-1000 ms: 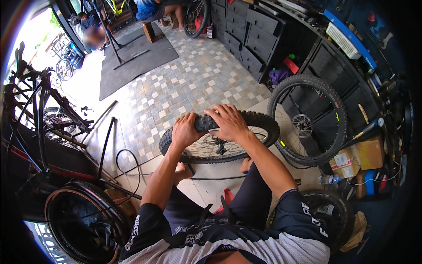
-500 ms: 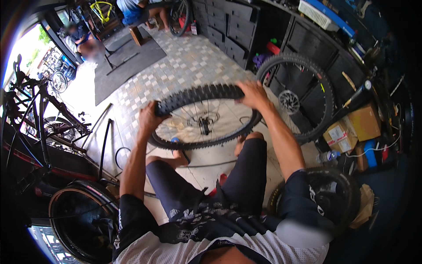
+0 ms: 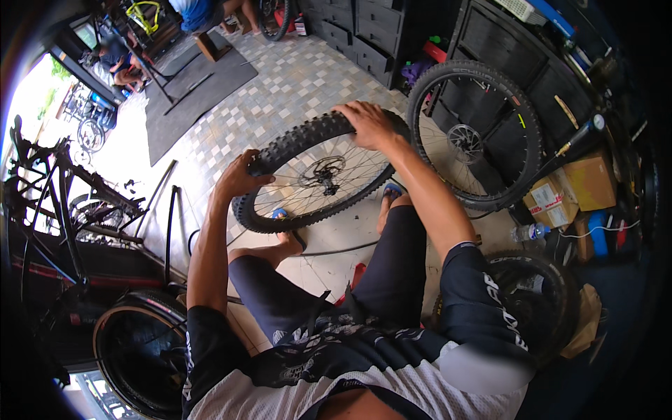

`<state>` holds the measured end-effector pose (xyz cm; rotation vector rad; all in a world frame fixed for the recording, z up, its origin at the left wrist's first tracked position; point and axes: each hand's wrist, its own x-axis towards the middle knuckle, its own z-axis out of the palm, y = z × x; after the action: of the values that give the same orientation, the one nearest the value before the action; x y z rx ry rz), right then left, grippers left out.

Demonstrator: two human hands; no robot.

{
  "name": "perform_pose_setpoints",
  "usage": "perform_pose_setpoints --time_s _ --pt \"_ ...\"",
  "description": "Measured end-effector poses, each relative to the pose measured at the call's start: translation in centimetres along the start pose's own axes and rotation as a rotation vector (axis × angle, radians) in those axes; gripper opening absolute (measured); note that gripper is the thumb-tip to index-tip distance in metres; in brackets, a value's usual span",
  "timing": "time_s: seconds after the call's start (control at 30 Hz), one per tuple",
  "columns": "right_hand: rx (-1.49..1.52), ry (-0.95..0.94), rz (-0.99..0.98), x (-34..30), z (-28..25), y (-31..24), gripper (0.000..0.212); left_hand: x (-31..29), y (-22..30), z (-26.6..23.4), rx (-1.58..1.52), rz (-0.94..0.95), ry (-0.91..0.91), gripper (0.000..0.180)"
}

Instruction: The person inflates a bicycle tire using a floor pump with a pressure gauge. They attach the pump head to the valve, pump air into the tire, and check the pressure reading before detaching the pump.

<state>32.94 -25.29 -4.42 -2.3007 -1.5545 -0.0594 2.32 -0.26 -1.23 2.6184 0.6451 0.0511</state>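
A bicycle wheel with a black knobby tyre (image 3: 297, 140) is held tilted in front of my knees, its left side lower than its right. Thin spokes, a brake disc and a hub (image 3: 327, 183) show in its middle. At the tyre's left side, my left hand (image 3: 239, 176) grips it, thumb stretched inward over the rim. My right hand (image 3: 369, 126) is curled over the far top of the tyre, the fingers on the tread. The undersides of both grips are hidden.
Another wheel (image 3: 526, 126) leans on black drawers (image 3: 378, 42) at right. Cardboard boxes (image 3: 586, 183) and a plastic bottle (image 3: 530, 232) lie nearby. Bike frames (image 3: 66, 189) stand left. Tyres rest beside both my legs. Other people (image 3: 199, 15) sit at the back near a dark mat (image 3: 203, 98).
My right hand has slid left along the top of the tyre. The wheel has tipped, showing more of its spokes, with its left side lower. My left hand's thumb has straightened.
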Motion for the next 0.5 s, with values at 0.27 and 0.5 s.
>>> perform_pose_setpoints --time_s 0.27,0.5 --pt "0.178 0.365 0.15 -5.4 -5.2 9.5 0.116 7.0 9.9 2.2 0.072 0.04 0.058 0.07" --pt "-0.235 1.209 0.919 -23.0 -21.9 30.7 0.094 10.8 10.3 4.0 0.161 -0.09 0.267 0.066"
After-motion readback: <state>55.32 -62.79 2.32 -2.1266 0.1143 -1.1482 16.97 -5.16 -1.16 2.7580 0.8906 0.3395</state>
